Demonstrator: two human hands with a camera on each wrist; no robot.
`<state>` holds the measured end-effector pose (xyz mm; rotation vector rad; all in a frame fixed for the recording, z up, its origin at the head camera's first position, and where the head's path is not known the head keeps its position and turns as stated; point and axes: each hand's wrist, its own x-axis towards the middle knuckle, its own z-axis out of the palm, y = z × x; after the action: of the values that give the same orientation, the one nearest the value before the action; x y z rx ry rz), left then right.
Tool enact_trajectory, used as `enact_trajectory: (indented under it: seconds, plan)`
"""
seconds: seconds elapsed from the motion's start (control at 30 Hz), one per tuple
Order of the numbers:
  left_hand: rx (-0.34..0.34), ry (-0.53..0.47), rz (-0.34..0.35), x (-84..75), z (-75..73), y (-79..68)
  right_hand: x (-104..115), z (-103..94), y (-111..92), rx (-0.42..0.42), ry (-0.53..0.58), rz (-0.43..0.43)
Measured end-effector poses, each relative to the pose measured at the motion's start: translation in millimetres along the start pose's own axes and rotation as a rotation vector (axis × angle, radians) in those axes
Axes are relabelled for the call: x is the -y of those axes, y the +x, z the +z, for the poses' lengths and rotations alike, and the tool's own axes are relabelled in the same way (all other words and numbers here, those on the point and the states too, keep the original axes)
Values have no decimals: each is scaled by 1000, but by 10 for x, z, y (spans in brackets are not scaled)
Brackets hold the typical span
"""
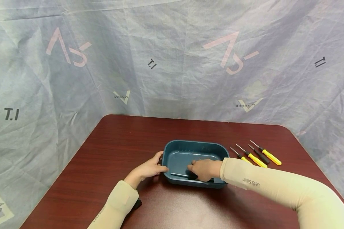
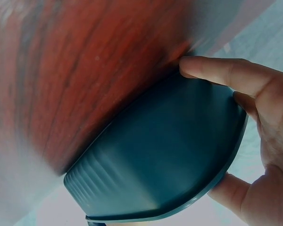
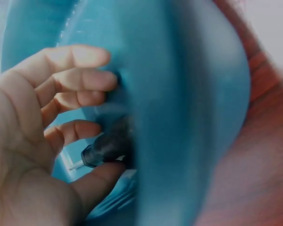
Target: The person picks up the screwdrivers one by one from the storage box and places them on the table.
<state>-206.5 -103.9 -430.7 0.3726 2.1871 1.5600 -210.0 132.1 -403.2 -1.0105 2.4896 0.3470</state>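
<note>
A dark blue-green plastic bin (image 1: 195, 144) stands on the table. My left hand (image 1: 150, 166) holds its left end, thumb at the rim and fingers against the outer wall, as the left wrist view also shows. A screwdriver with a black handle (image 3: 108, 146) and thin metal shaft (image 1: 179, 175) lies inside along the near wall. My right hand (image 1: 204, 169) reaches into the bin over that handle. Its thumb (image 3: 101, 183) is right at the handle, while the other fingers (image 3: 80, 80) curve loosely on the far side, spread from the thumb. The handle's end is partly hidden.
Right of the bin, several screwdrivers lie side by side: yellow-handled ones (image 1: 271, 157) and one with a black handle (image 1: 264, 157). My right forearm (image 1: 263, 181) passes just in front of them. A printed grey cloth (image 1: 172, 63) hangs behind the reddish-brown table (image 1: 117, 136).
</note>
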Motion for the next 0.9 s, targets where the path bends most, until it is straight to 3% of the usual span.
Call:
enact_trajectory:
  seconds: [0.3, 0.9]
  plan:
    - [4, -7, -4, -13, -3, -3, 28, -29, 32, 33, -86, 1]
    - [-1, -16, -1, -12, 2, 0, 33, -53, 92, 95, -104, -36]
